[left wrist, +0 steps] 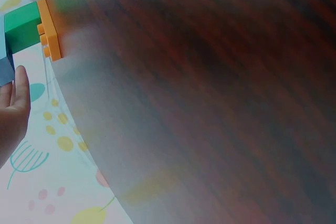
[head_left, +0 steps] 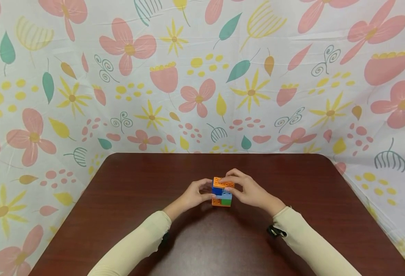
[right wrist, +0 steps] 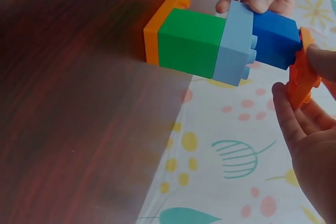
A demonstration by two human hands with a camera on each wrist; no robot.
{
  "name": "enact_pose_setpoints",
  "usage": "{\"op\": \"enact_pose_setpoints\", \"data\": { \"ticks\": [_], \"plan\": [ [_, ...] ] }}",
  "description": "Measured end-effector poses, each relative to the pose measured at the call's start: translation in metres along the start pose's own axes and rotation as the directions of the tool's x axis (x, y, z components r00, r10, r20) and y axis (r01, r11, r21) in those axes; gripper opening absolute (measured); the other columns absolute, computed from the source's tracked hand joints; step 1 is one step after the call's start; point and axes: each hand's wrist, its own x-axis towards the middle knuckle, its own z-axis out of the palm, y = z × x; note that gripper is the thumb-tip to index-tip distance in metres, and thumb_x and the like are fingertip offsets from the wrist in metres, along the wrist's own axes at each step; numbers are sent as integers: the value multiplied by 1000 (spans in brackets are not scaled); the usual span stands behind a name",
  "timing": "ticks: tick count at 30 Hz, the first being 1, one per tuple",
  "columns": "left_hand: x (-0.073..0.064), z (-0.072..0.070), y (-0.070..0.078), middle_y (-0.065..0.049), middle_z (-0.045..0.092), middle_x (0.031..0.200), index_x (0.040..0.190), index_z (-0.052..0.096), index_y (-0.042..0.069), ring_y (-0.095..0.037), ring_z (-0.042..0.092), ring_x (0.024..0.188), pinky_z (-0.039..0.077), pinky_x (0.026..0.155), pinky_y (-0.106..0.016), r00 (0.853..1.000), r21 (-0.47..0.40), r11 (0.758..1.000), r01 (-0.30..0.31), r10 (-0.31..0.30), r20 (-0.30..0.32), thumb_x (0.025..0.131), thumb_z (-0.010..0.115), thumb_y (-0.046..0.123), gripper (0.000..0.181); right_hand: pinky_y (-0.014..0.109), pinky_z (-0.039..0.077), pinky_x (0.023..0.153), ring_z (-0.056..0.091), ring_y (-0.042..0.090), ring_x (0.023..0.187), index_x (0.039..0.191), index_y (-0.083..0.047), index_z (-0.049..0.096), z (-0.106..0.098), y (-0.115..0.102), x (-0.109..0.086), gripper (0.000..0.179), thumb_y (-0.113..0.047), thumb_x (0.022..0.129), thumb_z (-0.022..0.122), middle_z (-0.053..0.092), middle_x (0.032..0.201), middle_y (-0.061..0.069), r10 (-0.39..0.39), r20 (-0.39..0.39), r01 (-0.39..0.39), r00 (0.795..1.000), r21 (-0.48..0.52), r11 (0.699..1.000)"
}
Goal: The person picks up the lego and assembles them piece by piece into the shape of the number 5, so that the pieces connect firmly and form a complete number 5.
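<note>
A stack of toy building bricks stands near the table's middle in the head view. From the bottom it has an orange plate point(right wrist: 151, 45), a green brick point(right wrist: 189, 40), a light blue brick point(right wrist: 233, 45) and a dark blue brick point(right wrist: 275, 38). Another orange plate point(right wrist: 300, 85) sits on top, slightly tilted against the dark blue brick in the right wrist view. My right hand point(head_left: 250, 190) pinches this top plate between thumb and fingers. From the left, my left hand point(head_left: 193, 195) holds the stack around the light blue brick; its thumb shows at the front.
The stack and both hands are over a dark brown wooden table point(head_left: 136, 184) with rounded far corners. Behind and beside it hangs a white cloth point(head_left: 202, 50) with printed flowers and leaves. A black strap point(head_left: 276, 231) shows at the right wrist.
</note>
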Motion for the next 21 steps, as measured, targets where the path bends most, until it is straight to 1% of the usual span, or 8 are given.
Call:
{"op": "enact_pose_setpoints", "data": {
  "ticks": [1, 3, 6, 8, 12, 15, 21],
  "plan": [
    [0, 0, 0, -25, 63, 112, 123, 56, -7, -38, 60, 105, 54, 85, -34, 1000, 1, 1000, -2, 2, 1, 88, 67, -2, 37, 25, 50, 67, 52, 13, 89, 120, -16, 68, 0, -1, 1, 30, -11, 90, 68, 53, 114, 0, 3, 7, -3, 1000, -7, 1000],
    [0, 0, 1, -25, 63, 113, 123, 56, -7, -38, 60, 105, 53, 85, -34, 1000, 5, 1000, -2, 2, 3, 88, 66, -2, 37, 24, 48, 65, 51, 13, 87, 119, -16, 67, -1, -2, 2, 29, -12, 91, 67, 52, 114, 0, 2, 16, -1, 1000, -20, 1000],
    [0, 0, 0, -26, 63, 113, 124, 56, -7, -38, 60, 106, 53, 87, -38, 1000, 13, 1000, 2, -2, 3, 88, 66, -2, 38, 24, 48, 66, 50, 12, 86, 119, -16, 67, -2, -3, 4, 28, -11, 91, 67, 51, 113, 0, -12, 27, 13, 1000, -30, 999],
    [1, 0, 0, -26, 62, 114, 124, 55, -8, -39, 60, 106, 52, 88, -42, 1000, 17, 1000, 0, 0, 3, 88, 66, -2, 38, 24, 49, 69, 51, 12, 89, 119, -16, 67, -3, -3, 4, 29, -11, 91, 66, 51, 113, 0, -23, 35, 25, 999, -37, 999],
    [6, 2, -17, -25, 62, 115, 125, 55, -7, -39, 60, 107, 50, 90, -49, 1000, 22, 1000, -8, 8, 1, 88, 66, -2, 39, 24, 49, 70, 50, 11, 88, 120, -16, 66, -5, -5, 5, 29, -11, 92, 65, 51, 112, -1, -25, 57, 28, 998, -43, 999],
    [10, 3, -30, -22, 63, 116, 126, 56, -4, -36, 61, 107, 50, 90, -48, 1000, 33, 999, -18, 18, -2, 88, 67, 0, 39, 25, 49, 70, 51, 11, 88, 121, -16, 65, -6, -6, 5, 30, -10, 92, 65, 50, 113, 0, -17, 73, 20, 997, -49, 999],
    [12, 1, -35, -13, 66, 114, 125, 59, 4, -26, 63, 104, 51, 90, -39, 999, 63, 997, -34, 34, 1, 88, 70, 8, 39, 26, 51, 75, 52, 12, 91, 123, -15, 64, -7, -10, 7, 29, -12, 93, 63, 49, 114, 0, 1, 111, 7, 994, -72, 997]
  ]
}}
